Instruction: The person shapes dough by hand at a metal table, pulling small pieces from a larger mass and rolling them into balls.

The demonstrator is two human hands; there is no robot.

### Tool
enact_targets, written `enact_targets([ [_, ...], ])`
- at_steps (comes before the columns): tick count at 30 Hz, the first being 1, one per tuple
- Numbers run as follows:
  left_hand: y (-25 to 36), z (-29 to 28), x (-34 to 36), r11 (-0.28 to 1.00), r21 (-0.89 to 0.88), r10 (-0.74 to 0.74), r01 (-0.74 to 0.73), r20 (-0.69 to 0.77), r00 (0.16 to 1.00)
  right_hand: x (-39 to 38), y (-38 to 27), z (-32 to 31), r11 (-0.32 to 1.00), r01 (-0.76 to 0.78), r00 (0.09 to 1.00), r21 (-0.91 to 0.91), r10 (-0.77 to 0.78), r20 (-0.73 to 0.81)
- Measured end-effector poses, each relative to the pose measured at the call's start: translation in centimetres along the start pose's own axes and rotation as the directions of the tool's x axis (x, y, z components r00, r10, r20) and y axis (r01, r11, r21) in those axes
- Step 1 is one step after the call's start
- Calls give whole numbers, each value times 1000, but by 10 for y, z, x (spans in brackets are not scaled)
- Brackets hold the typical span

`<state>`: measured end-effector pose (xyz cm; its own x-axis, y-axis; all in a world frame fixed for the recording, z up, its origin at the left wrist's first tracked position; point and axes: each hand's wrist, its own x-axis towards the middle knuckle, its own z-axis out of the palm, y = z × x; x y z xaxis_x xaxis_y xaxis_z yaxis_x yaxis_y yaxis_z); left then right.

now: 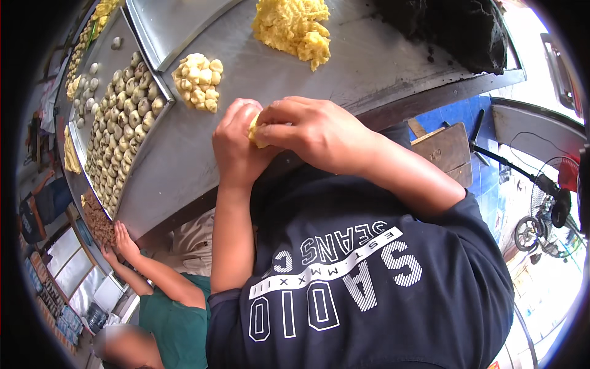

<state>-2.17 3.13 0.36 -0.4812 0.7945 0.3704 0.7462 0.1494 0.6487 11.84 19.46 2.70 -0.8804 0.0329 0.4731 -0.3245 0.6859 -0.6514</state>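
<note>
Close to the table's near edge, my left hand [235,140] and my right hand [314,130] meet around a small piece of yellow dough [252,130]. Fingers of both are curled in on it, and most of the piece is hidden by them. Just beyond my left hand lies a heap of small pale-yellow dough lumps [198,82]. Farther off on the metal table [233,61] sits a big, rough mass of yellow dough [293,29].
Left of me, a metal tray [165,98] holds rows of round filled balls [120,126]. A co-worker in green has both hands [126,243] at a brown crumbly mass [98,218]. A black lumpy mass [452,31] lies far right; a fan [547,197] stands beyond.
</note>
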Motion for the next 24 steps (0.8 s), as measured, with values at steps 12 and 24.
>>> enact_targets([
  [12,9,-14,-13,963,-240,-61,121,245,968,7,-10,-8,963,-261,964,64,264,-43],
  [24,22,-10,-17,589,-662,-389,464,271,881,-16,32,-48,733,-361,932,-576,293,-211],
])
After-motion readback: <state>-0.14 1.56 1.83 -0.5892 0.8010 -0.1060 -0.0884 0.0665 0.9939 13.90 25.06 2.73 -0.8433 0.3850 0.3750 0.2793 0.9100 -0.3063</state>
